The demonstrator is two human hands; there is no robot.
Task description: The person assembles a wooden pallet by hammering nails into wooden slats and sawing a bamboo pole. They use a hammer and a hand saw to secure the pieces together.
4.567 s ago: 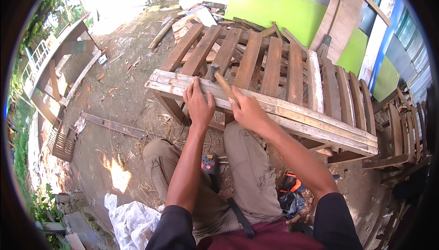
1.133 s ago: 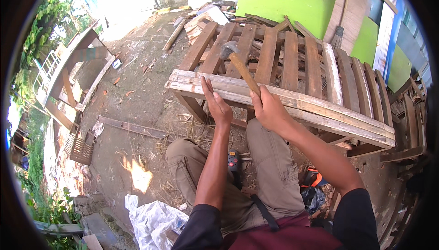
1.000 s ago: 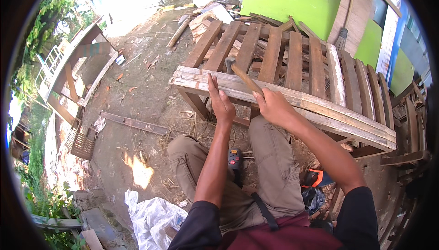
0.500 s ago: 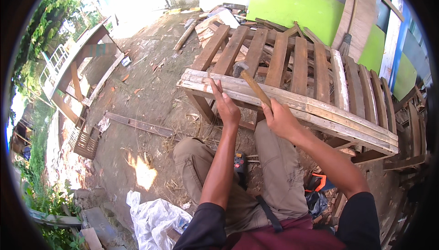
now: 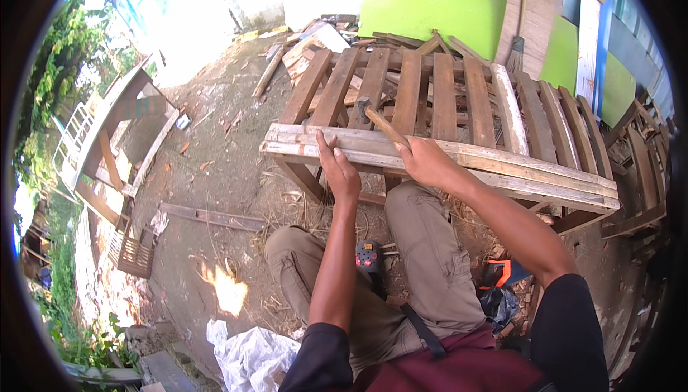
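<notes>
Apparently, much of the slatted wooden frame (image 5: 443, 105) is already standing together: slats (image 5: 406, 94) are spanning it from far edge to near edge, and pale boards (image 5: 530, 170) are running along the near edge, from the left corner to the right one. Whether those boards are fastened, the view isn't showing; a hammer (image 5: 385, 125) in use beside them is suggesting, as a judgement, that something along that edge is remaining to be done. The right hand (image 5: 428, 163) is gripping the hammer by its wooden handle, and the head is sitting over the third slat from the left, just behind the boards. The left hand (image 5: 340, 173) is opening flat, fingers straight and nothing visible in it, at the near edge towards the left corner; whether its fingertips are touching wood, I'm not able to tell. Counting up, I'm finding eleven slats, the seventh from the left being whitish, at least two pale boards and one hammer. One broom (image 5: 514, 55) is leaning beyond the far edge, and one white sack (image 5: 254, 356) is lying on the ground.
</notes>
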